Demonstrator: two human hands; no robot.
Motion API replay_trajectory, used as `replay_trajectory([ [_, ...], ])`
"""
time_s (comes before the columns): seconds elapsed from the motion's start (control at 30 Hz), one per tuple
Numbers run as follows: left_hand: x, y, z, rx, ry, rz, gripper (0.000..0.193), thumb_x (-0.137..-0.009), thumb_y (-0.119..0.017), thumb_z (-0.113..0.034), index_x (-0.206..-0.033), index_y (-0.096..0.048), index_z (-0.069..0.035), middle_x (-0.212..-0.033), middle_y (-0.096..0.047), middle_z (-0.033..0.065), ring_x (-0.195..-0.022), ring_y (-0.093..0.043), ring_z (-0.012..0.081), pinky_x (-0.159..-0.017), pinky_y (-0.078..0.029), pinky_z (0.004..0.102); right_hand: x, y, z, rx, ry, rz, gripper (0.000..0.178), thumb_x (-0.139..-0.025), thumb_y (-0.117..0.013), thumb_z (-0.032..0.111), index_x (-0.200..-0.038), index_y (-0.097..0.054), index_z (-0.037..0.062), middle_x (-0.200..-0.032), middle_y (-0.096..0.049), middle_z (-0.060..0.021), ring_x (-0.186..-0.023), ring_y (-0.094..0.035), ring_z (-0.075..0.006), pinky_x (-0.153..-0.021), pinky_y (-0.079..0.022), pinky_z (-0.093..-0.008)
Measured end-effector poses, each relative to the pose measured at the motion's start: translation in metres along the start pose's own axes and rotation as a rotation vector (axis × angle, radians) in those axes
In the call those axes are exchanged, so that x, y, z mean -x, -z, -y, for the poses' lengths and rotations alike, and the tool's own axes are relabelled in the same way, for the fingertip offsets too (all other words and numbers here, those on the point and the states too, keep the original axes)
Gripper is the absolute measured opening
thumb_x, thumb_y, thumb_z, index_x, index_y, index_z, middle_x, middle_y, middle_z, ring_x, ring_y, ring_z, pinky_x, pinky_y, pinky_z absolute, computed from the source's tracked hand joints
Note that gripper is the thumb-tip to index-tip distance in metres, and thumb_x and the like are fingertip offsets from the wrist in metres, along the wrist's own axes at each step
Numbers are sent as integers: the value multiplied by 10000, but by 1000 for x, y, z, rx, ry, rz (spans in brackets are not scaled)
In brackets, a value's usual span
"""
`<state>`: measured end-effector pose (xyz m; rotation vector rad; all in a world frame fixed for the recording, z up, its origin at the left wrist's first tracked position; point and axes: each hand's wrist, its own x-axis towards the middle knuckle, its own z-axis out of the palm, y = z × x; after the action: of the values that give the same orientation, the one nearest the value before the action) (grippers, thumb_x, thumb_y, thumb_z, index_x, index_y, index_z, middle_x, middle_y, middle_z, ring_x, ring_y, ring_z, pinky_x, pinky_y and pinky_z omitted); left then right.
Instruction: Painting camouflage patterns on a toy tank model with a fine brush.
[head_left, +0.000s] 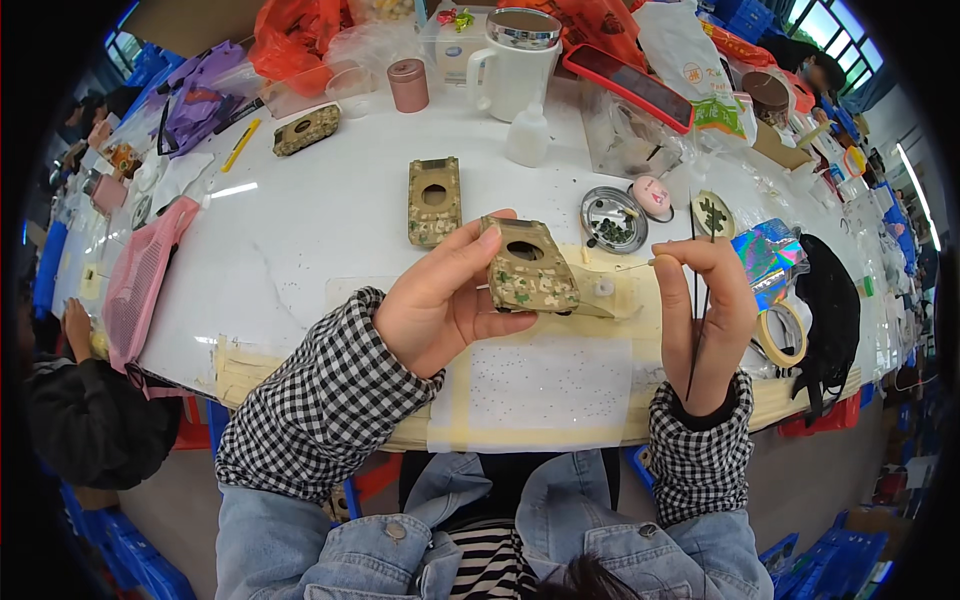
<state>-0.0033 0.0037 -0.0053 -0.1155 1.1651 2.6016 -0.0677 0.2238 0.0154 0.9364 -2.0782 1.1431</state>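
Observation:
My left hand (430, 290) grips a camouflage-painted toy tank hull (535, 280), tilted, with a round hole in its top. In my right hand (715, 310), thumb and forefinger pinch a thin wire-like piece (632, 266) that points left toward the hull, apart from it. Slim black tweezers (691, 375) also rest among the fingers of that hand, their two prongs upward. A second camouflage hull (434, 215) lies just beyond my left hand, and a third camouflage piece (306, 130) is farther back left.
A round metal dish (614, 235) holds small dark green bits. Beside it are a pink oval case (652, 196) and tape roll (780, 335). A dotted white sheet (540, 390) lies under my hands. Behind stand a white mug (515, 75), a small white bottle (527, 137) and a red-cased phone (630, 88).

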Motion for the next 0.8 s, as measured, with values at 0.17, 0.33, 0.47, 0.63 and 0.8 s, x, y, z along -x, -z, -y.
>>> replay_trajectory([
  [0.17,0,2,1,14,1,10,441,-1007,-306,-309,-1388,-302,-87,-1299,-471,231,-1122,-569,240,-856,-554,291,1,-4,-4,131,28,170,124,-729,-691,-18,-815,-610,19,-717,-563,-88,-669,-529,-237,-595,-415,-313],
  [0.33,-1,2,1,28,23,21,444,-1008,-299,-303,-1394,-291,-83,-1311,-453,243,-1139,-556,259,-869,-553,300,2,-4,-5,171,30,227,124,-721,-690,-20,-799,-600,16,-716,-554,-93,-675,-515,-244,-608,-413,-312],
  [0.47,0,3,1,38,32,23,446,-1007,-307,-303,-1395,-290,-84,-1312,-453,244,-1143,-553,266,-876,-549,307,-3,1,7,66,5,-40,105,-746,-681,-25,-808,-602,7,-733,-571,-95,-687,-521,-220,-630,-418,-287],
  [0.63,1,0,2,28,50,38,448,-1000,-332,-294,-1398,-294,-89,-1316,-460,221,-1147,-552,262,-881,-540,325,0,6,16,-304,-53,22,98,-847,-604,-7,-943,-585,-15,-847,-580,-101,-765,-512,-149,-716,-404,-259],
  [0.8,4,-7,1,-5,76,36,476,-990,-367,-315,-1405,-290,-95,-1307,-482,120,-1133,-558,212,-882,-528,339,-4,-12,25,-548,-128,151,93,-876,-589,23,-959,-573,-16,-842,-553,-72,-744,-480,-118,-697,-387,-240],
])
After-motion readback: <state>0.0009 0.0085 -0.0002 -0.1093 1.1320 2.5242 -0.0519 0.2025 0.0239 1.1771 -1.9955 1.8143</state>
